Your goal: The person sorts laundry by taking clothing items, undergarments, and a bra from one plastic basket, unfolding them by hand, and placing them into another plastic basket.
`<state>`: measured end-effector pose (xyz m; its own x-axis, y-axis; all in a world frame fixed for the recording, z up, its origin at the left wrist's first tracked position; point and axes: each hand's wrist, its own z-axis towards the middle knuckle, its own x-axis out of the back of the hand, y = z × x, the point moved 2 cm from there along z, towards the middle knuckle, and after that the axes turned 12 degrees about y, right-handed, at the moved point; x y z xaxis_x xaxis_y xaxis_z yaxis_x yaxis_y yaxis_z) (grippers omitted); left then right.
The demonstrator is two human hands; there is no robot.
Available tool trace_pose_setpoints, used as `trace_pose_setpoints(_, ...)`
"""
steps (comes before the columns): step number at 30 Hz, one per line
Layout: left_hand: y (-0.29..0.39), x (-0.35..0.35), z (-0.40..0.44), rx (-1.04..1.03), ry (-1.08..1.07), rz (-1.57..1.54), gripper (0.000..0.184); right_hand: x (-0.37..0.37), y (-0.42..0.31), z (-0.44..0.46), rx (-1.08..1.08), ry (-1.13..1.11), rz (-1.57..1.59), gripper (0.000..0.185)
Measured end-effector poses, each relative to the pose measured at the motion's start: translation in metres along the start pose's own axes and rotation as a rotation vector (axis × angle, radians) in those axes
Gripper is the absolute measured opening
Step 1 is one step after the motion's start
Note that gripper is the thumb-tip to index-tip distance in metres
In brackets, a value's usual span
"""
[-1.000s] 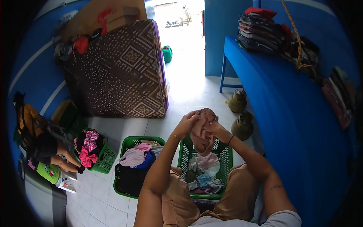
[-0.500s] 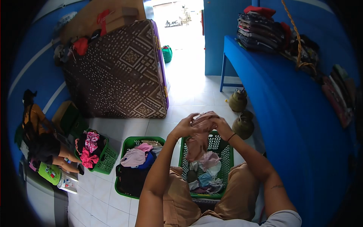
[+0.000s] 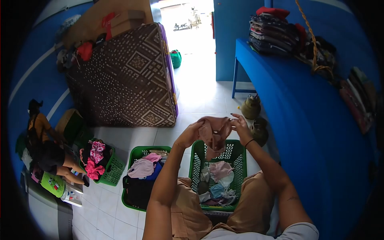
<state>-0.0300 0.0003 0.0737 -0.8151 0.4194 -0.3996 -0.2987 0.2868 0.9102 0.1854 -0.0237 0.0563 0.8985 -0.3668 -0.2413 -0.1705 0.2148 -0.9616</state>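
Note:
A brownish-pink garment hangs stretched between my hands, above the far part of a green basket. My left hand is closed on its left edge. The right upper edge is pinched by my right hand, with some fingers raised. Down in the basket, between my knees, lie a pale pink cloth, a light blue cloth and several other small pieces. To the left, a second green basket holds pink, blue and black clothes.
Another person stands at the far left beside a third green basket of clothes. A patterned mattress leans behind. On the right are a blue table with folded clothes and two greenish gas cylinders.
The garment has gone from bunched to spread out between my hands. My right hand has moved right, my left slightly left. The other person has shifted slightly to the right.

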Motion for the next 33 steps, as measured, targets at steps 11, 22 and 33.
trace_pose_setpoints(11, 0.009, -0.041, -0.016, 0.077, -0.154, -0.191, 0.04, -0.029, -0.012, -0.047, -0.399, -0.589, 0.033, 0.026)
trace_pose_setpoints(22, 0.023, -0.027, -0.029, -0.019, -0.037, 0.348, 0.031, -0.018, 0.013, -0.023, -0.292, -0.717, -0.075, 0.02)
trace_pose_setpoints(33, -0.006, 0.012, -0.004, 0.014, -0.104, 0.741, 0.035, -0.006, -0.001, -0.004, -0.259, -0.345, 0.396, 0.016)
